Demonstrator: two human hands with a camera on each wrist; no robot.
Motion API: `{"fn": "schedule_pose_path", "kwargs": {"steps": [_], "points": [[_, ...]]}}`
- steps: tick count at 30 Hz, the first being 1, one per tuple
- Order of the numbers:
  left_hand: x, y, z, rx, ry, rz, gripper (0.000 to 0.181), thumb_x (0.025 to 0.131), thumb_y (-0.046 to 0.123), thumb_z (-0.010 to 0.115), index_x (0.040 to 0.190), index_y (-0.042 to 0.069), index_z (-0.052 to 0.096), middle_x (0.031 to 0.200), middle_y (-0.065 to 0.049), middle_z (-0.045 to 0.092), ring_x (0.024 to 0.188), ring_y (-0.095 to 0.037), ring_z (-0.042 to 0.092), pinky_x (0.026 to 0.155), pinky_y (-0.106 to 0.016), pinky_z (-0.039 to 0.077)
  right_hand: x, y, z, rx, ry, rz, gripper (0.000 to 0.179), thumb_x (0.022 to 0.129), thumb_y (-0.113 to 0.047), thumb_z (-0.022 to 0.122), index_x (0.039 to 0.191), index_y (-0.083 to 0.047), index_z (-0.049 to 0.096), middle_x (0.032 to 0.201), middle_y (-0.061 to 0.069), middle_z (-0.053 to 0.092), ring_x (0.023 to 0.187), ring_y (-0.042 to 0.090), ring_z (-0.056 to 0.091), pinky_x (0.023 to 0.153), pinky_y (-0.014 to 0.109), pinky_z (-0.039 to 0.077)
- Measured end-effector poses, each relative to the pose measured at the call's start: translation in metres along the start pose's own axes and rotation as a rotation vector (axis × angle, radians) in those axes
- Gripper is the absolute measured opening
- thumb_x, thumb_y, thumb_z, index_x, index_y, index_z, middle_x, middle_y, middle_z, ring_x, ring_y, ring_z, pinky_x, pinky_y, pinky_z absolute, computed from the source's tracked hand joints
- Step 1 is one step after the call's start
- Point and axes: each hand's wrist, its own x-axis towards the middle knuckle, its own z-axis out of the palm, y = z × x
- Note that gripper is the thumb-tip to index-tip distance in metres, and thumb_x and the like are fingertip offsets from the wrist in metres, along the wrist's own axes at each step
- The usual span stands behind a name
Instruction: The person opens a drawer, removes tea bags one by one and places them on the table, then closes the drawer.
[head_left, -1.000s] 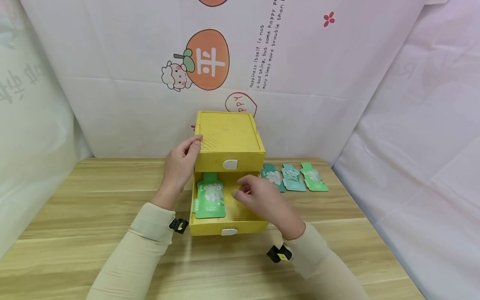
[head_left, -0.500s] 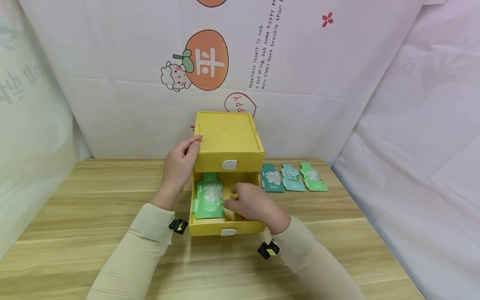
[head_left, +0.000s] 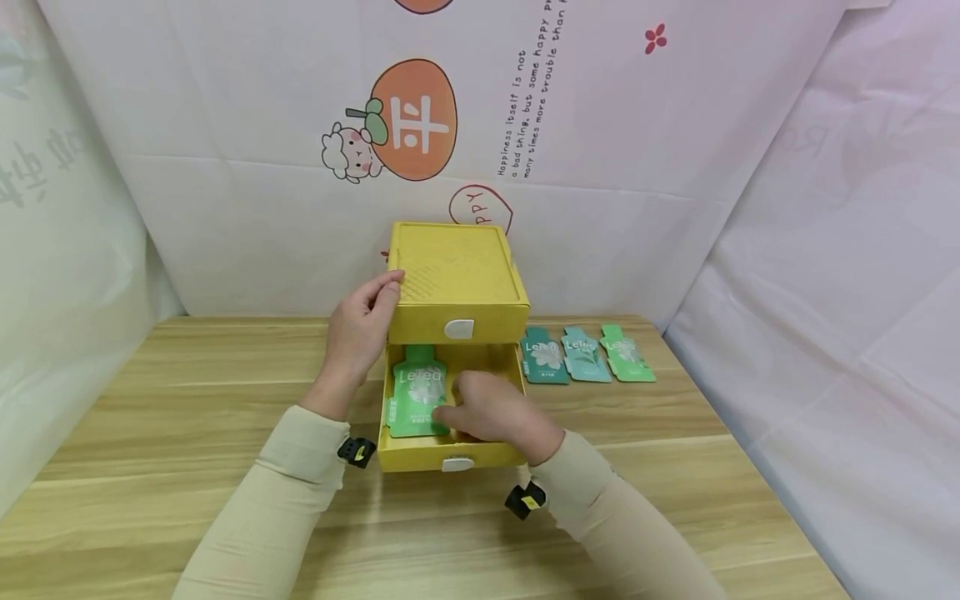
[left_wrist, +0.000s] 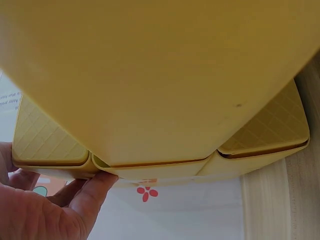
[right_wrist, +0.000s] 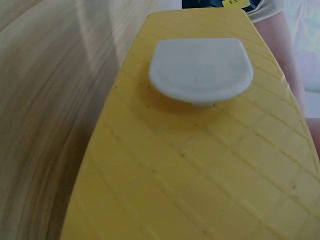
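A yellow two-drawer box (head_left: 461, 265) stands at the table's back edge, its lower drawer (head_left: 420, 457) pulled out. My left hand (head_left: 358, 329) grips the box's upper left side; in the left wrist view its thumb (left_wrist: 97, 197) presses at the edge by the gap between the drawer levels. In the lower drawer lies a light green LeTea sachet (head_left: 417, 392), flat along the left wall. My right hand (head_left: 491, 408) reaches into that drawer with bent fingers, thumb over the sachet's lower right edge. Its other fingertips are hidden, so I cannot tell whether they pinch it.
To the right of the box lie a dark teal sachet (head_left: 544, 358), a pale blue-green sachet (head_left: 587, 357) and a bright green sachet (head_left: 627, 356) in a row on the wooden table (head_left: 225, 392). A white pull tab (right_wrist: 201, 69) sticks out from the lower drawer's front.
My right hand has moved left and lower inside the drawer, from its right part to the green sachet's edge. The left hand, the box and the sachets have stayed in place.
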Motion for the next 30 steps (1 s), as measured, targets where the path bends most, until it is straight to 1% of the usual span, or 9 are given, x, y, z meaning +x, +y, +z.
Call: {"fn": "schedule_pose_path", "kwargs": {"steps": [3,5,10,13,15,17,20,24,30], "points": [[0.0000,-0.0003,-0.0002,-0.002,0.001,0.001,0.046,0.109,0.046,0.048,0.144,0.023,0.066,0.145,-0.002,0.064,0.130,-0.021,0.059,0.103,-0.045,0.049,0.0016,-0.0001,0.0008,0.029,-0.027,0.001,0.028,0.098,-0.033,0.068,0.085,-0.008,0.066,0.065,0.008,0.071,0.049,0.014,0.058,0.054,0.030,0.044],[0.0002,-0.0009,-0.0002,-0.003,0.002,0.002,0.046,0.109,0.046,0.048,0.144,0.023,0.066,0.145,-0.001,0.064,0.130,-0.021,0.059,0.103,-0.045,0.049,0.0025,-0.0007,0.0011,0.042,-0.043,-0.002,0.027,0.098,-0.033,0.069,0.088,-0.009,0.067,0.069,0.010,0.074,0.051,0.014,0.060,0.055,0.030,0.045],[-0.0001,-0.0014,-0.0003,0.001,0.003,0.004,0.046,0.109,0.046,0.047,0.144,0.023,0.065,0.145,-0.001,0.064,0.129,-0.021,0.060,0.103,-0.044,0.049,0.0040,-0.0024,0.0017,0.055,-0.066,-0.007,0.024,0.098,-0.033,0.069,0.091,-0.010,0.068,0.071,0.011,0.074,0.057,0.021,0.067,0.055,0.029,0.046],[-0.0006,-0.0011,-0.0004,0.005,0.003,0.005,0.046,0.109,0.046,0.047,0.144,0.023,0.065,0.145,-0.001,0.064,0.130,-0.021,0.060,0.104,-0.045,0.049,0.0046,-0.0027,0.0022,0.069,-0.068,-0.001,0.024,0.098,-0.032,0.069,0.097,-0.008,0.068,0.071,0.010,0.074,0.062,0.026,0.070,0.055,0.029,0.047],[-0.0007,-0.0012,-0.0003,0.008,0.002,0.006,0.046,0.109,0.046,0.047,0.144,0.023,0.065,0.145,-0.001,0.064,0.130,-0.021,0.060,0.104,-0.045,0.049,0.0049,-0.0027,0.0024,0.081,-0.064,0.006,0.028,0.098,-0.030,0.070,0.105,-0.004,0.067,0.071,0.011,0.074,0.060,0.025,0.069,0.054,0.028,0.047],[-0.0009,-0.0011,-0.0003,0.010,0.002,0.006,0.046,0.109,0.046,0.047,0.145,0.023,0.065,0.145,-0.001,0.064,0.130,-0.022,0.060,0.103,-0.045,0.049,0.0049,-0.0030,0.0026,0.088,-0.058,0.010,0.030,0.097,-0.029,0.071,0.108,-0.001,0.066,0.071,0.011,0.074,0.057,0.022,0.066,0.053,0.028,0.046],[-0.0011,-0.0006,-0.0003,0.007,0.003,0.003,0.046,0.109,0.047,0.047,0.144,0.024,0.065,0.145,-0.001,0.064,0.129,-0.021,0.060,0.102,-0.044,0.049,0.0044,-0.0032,0.0020,0.089,-0.047,0.014,0.029,0.097,-0.029,0.071,0.105,-0.001,0.065,0.072,0.012,0.074,0.051,0.017,0.061,0.052,0.028,0.045],[-0.0010,0.0002,-0.0004,0.004,0.004,0.004,0.046,0.108,0.047,0.048,0.144,0.024,0.066,0.144,-0.001,0.065,0.128,-0.021,0.060,0.102,-0.045,0.049,0.0035,-0.0037,0.0004,0.080,-0.036,0.019,0.025,0.097,-0.029,0.071,0.095,-0.005,0.063,0.070,0.011,0.072,0.049,0.013,0.055,0.051,0.028,0.043],[-0.0006,0.0000,-0.0006,0.003,0.006,0.009,0.046,0.108,0.047,0.048,0.144,0.023,0.065,0.144,-0.001,0.064,0.130,-0.021,0.060,0.104,-0.046,0.049,0.0050,-0.0035,-0.0006,0.073,-0.005,0.034,0.025,0.096,-0.029,0.075,0.093,-0.005,0.065,0.066,0.000,0.057,0.053,0.013,0.052,0.052,0.027,0.042]]}}
